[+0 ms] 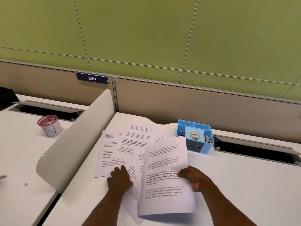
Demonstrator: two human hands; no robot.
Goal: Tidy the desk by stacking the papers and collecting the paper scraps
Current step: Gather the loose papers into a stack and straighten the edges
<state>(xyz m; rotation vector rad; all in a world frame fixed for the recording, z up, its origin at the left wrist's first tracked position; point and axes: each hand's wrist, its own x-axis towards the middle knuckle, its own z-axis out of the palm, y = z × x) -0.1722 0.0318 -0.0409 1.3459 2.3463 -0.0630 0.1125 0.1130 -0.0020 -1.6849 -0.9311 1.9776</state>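
Several loose white printed paper sheets (pixel 125 144) lie under the left hand (pixel 120 179), fingers flat, while the right hand (pixel 194 178) pinches one raised sheet (pixel 164 168) edgewise, risking a crease or slip.

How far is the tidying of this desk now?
Done: nothing looks stacked yet. In hand: the right hand grips a sheet; the left hand rests on the spread papers. Left: stacking those papers; scraps are not clear to see.

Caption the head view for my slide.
Right hand holds a sheet while left hand rests on scattered papers on the desk.
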